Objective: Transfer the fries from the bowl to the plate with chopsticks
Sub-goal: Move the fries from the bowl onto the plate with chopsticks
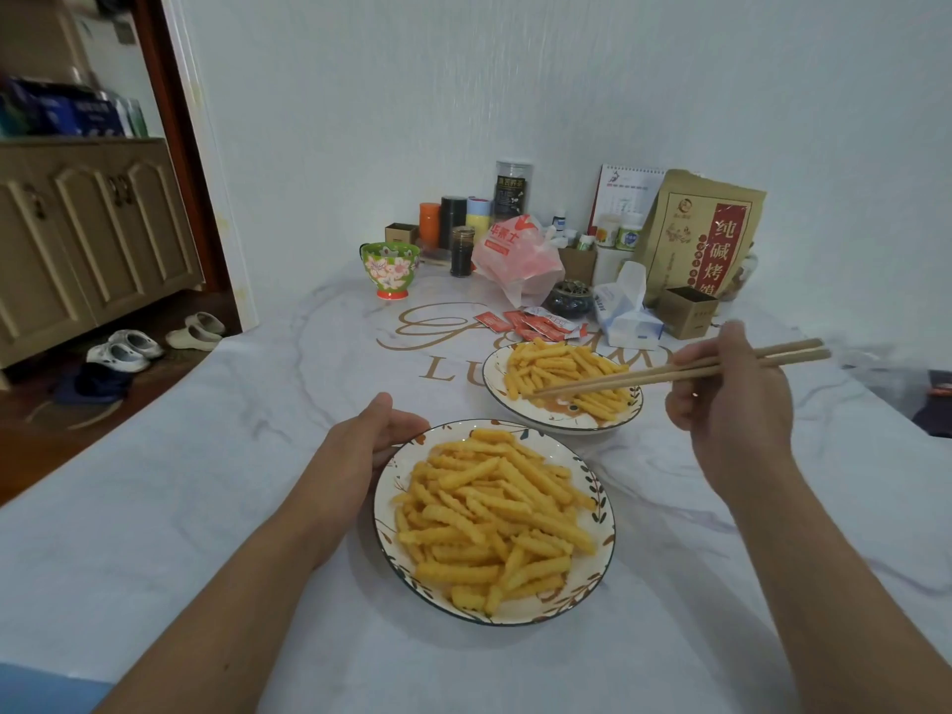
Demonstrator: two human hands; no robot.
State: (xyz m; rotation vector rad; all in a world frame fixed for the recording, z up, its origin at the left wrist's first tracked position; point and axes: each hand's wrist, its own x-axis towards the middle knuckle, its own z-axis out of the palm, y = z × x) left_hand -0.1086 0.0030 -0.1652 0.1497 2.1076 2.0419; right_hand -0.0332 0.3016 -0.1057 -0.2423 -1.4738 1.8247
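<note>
Two leaf-patterned white dishes hold crinkle-cut fries. The near dish [592,584] is heaped with fries [494,512]. The far dish [561,422] holds a smaller pile of fries [561,373]. My right hand [731,399] grips a pair of wooden chopsticks [685,371]; their tips hover over the far dish's fries, nothing visibly pinched between them. My left hand [371,440] holds the near dish's left rim, thumb on top.
Red sauce packets [536,324] lie just behind the far dish. Further back stand a flowered cup [390,269], a tissue pack [626,314], a plastic bag [517,257], jars, boxes and a brown paper bag [706,234]. The table's left edge drops to the floor with shoes [129,347].
</note>
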